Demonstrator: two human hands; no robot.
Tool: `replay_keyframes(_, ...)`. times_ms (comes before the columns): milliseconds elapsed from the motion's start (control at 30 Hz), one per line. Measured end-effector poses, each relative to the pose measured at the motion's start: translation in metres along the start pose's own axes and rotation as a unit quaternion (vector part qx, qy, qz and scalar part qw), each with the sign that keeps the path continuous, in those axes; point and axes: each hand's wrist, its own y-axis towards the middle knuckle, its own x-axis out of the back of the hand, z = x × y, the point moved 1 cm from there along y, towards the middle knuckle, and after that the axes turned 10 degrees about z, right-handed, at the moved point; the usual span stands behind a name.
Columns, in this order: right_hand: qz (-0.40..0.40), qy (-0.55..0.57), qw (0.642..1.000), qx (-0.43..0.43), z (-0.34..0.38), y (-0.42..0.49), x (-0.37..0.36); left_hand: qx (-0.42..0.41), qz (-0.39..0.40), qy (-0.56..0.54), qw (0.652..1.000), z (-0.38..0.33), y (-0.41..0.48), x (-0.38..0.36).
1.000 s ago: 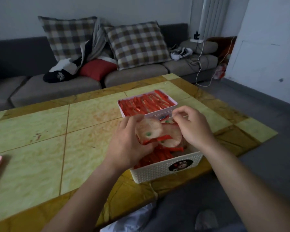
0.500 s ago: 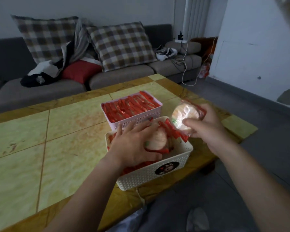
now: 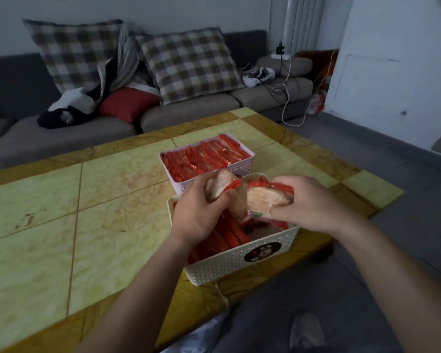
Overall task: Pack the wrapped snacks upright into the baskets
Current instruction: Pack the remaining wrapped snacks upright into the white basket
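Observation:
A white woven basket (image 3: pixel 239 263) with a round dark sticker stands at the table's near edge, partly filled with red-wrapped snacks standing on edge. My left hand (image 3: pixel 196 215) grips a round wrapped snack (image 3: pixel 220 183) above the basket's left half. My right hand (image 3: pixel 313 205) holds another wrapped snack (image 3: pixel 264 200) over the right half, tilted, its lower edge inside the basket. Behind it, a pale pink basket (image 3: pixel 239 168) is packed full of upright red snacks.
The yellow-green tiled table (image 3: pixel 87 212) stretches left of the baskets. A grey sofa (image 3: pixel 189 113) with plaid cushions, clothes and a red cushion stands behind. Cables and a white wall are on the right; grey floor lies beyond the table's right edge.
My right hand has brought its snack from beside the basket down and left over it. My left hand has lifted a snack out of the pile. The camera has shifted.

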Motion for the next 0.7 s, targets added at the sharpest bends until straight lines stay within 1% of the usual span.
replay_keyframes(100,0.020,-0.070,0.997,-0.020,-0.002,-0.002,0.008,0.009,-0.006,-0.014,1.000,0.000,0.002,0.001)
replay_keyframes(167,0.044,-0.123,0.991,-0.022,-0.003,0.001,-0.004,0.020,-0.008,-0.033,0.999,-0.001,0.003,0.001)
replay_keyframes(233,0.046,-0.155,0.986,-0.025,-0.001,0.004,-0.021,0.024,-0.012,-0.046,0.999,0.001,0.005,0.001)
replay_keyframes(300,0.030,-0.157,0.987,-0.022,0.002,0.004,-0.033,0.026,-0.018,-0.059,0.998,0.002,0.005,0.001)
replay_keyframes(400,-0.024,-0.183,0.982,-0.028,0.006,0.003,-0.049,0.034,-0.015,-0.078,0.996,0.001,0.004,0.001)
replay_keyframes(500,-0.047,-0.199,0.977,-0.056,0.014,0.005,-0.062,0.037,-0.015,-0.071,0.997,-0.002,0.005,0.000)
replay_keyframes(533,-0.037,-0.216,0.974,-0.065,0.016,0.005,-0.065,0.035,-0.017,-0.068,0.997,-0.003,0.005,0.001)
replay_keyframes(567,-0.010,-0.258,0.964,-0.060,0.019,0.005,-0.068,0.034,-0.017,-0.065,0.997,-0.003,0.004,0.002)
replay_keyframes(633,0.071,-0.352,0.933,-0.034,0.023,0.004,-0.076,0.033,-0.017,-0.068,0.997,-0.003,0.004,0.002)
replay_keyframes(700,0.129,-0.362,0.922,-0.040,0.025,0.005,-0.080,0.032,-0.023,-0.090,0.995,-0.004,0.003,0.004)
